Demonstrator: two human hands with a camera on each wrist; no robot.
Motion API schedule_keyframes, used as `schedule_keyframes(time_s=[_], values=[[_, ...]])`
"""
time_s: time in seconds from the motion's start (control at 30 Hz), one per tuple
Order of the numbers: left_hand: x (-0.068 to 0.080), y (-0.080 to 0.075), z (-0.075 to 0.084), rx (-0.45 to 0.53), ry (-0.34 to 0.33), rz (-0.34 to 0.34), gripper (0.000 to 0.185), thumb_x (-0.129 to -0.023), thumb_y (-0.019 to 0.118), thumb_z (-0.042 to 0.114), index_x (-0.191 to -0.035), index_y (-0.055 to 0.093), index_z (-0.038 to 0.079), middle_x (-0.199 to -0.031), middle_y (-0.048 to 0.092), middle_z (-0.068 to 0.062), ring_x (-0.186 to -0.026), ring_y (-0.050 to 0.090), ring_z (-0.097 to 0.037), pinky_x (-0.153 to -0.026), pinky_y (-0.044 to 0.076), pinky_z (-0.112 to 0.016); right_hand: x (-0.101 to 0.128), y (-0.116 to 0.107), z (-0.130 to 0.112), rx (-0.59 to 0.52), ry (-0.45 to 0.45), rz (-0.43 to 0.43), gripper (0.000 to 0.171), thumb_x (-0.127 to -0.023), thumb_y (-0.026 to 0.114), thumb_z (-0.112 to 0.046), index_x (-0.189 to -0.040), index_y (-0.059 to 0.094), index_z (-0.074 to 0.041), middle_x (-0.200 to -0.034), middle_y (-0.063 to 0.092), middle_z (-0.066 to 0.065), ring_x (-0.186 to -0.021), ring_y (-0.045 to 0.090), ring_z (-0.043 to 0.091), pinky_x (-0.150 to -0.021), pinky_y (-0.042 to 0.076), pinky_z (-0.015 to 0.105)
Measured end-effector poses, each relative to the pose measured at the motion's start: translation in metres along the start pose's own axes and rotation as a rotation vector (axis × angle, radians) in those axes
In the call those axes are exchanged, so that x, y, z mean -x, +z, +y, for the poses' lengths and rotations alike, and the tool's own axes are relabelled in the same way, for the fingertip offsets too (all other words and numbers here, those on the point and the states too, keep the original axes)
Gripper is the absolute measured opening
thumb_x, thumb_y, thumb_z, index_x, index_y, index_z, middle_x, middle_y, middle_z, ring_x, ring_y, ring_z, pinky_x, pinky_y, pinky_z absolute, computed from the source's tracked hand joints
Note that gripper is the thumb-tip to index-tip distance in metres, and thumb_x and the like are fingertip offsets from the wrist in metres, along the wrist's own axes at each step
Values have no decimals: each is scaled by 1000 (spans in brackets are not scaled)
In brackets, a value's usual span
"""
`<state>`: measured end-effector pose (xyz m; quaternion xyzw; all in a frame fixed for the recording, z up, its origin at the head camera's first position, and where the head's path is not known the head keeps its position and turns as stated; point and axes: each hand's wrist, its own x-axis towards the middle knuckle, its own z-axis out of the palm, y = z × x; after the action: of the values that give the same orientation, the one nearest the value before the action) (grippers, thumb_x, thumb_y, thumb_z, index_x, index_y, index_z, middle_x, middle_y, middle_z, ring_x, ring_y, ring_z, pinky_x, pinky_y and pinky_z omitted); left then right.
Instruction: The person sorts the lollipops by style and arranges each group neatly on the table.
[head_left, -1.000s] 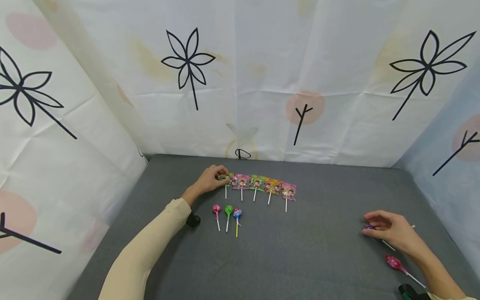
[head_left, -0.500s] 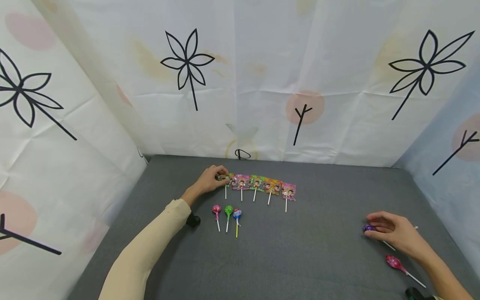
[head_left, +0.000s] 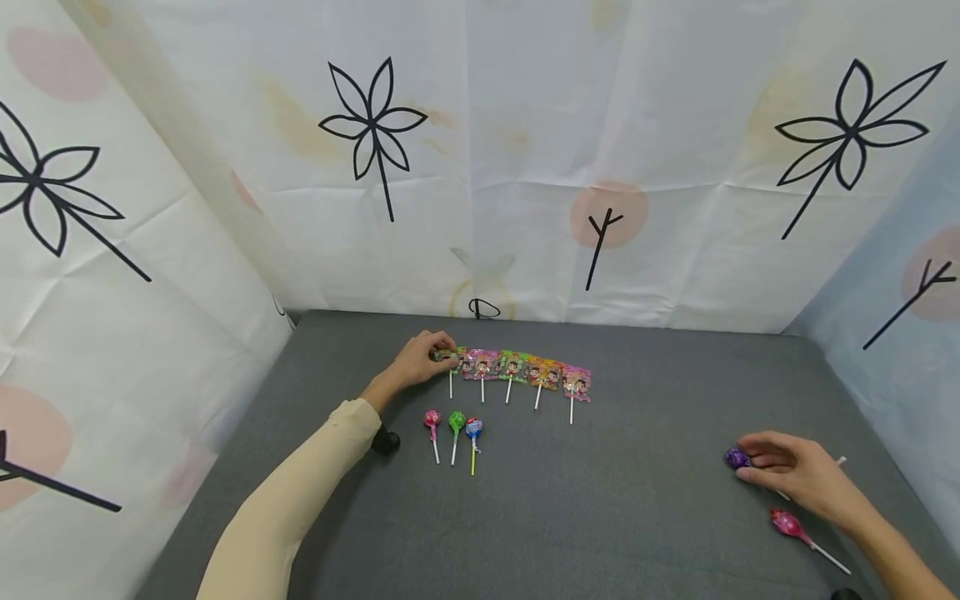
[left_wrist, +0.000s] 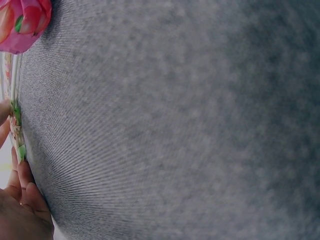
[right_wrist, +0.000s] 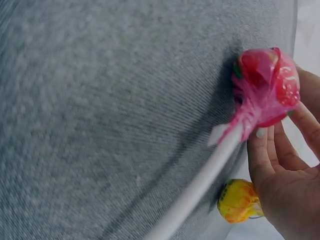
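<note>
At the left end of a row of flat-wrapped lollipops, my left hand [head_left: 417, 358] pinches the wrapper of a green lollipop [head_left: 460, 363]. Its white stick points toward me. On the right, my right hand [head_left: 806, 473] hovers low with loosely curved fingers. A purple lollipop [head_left: 737, 458] lies just past its thumb and index fingertips. A white stick [head_left: 841, 461] pokes out beyond the back of this hand. The right wrist view has a yellow lollipop [right_wrist: 236, 201] against the hand's lower edge; whether fingers hold it is hidden. Nearer me lies a pink lollipop [head_left: 787, 523].
The row continues right with pink [head_left: 480, 364], green [head_left: 513, 365], orange [head_left: 544, 372] and pink [head_left: 577, 382] packets. Before it lie round red [head_left: 432, 418], green [head_left: 457, 420] and blue [head_left: 474, 427] lollipops. Patterned white cloth [head_left: 525, 167] walls the grey table [head_left: 600, 517].
My right hand has drawn back slightly toward the lower right, uncovering more of the purple lollipop. The white stick behind it has shifted the same way. My left hand has stayed put.
</note>
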<state>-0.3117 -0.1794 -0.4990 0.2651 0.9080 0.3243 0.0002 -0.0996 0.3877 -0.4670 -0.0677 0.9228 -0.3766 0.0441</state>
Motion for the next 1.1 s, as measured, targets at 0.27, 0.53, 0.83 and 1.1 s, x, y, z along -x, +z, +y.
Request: schedule_keyframes(time_s=[0.27,0.53,0.83,1.1], values=[[1,-2,2,6,-8,-4,19,-96,73,17,-110,67,6,-110,61,-15,-101,56,-33,-89,46,-52,-3,7,3,-7,-74,70,25,-84,81,1,-106,70,8,-92,70,6,-73,64,5,-59,52,22],[1,-2,3,12,8,0,18,-96,73,16,-110,67,6,-109,61,-15,-100,56,-34,-88,46,-52,-3,5,0,-27,-55,58,22,-87,80,-3,-105,71,5,-91,70,0,-73,66,7,-59,53,24],[0,-3,5,11,-2,-7,18,-96,74,16,-110,68,6,-110,62,-14,-102,57,-33,-89,47,-51,-2,-2,-11,-92,108,24,35,-94,76,-17,-118,67,8,-102,71,13,-82,67,8,-63,55,29],[-1,-2,2,1,-1,-2,18,-95,75,16,-110,68,7,-110,63,-14,-101,58,-32,-89,47,-50,-7,-2,-22,-162,108,19,40,-98,72,-22,-125,64,7,-108,71,9,-90,69,7,-68,56,31]])
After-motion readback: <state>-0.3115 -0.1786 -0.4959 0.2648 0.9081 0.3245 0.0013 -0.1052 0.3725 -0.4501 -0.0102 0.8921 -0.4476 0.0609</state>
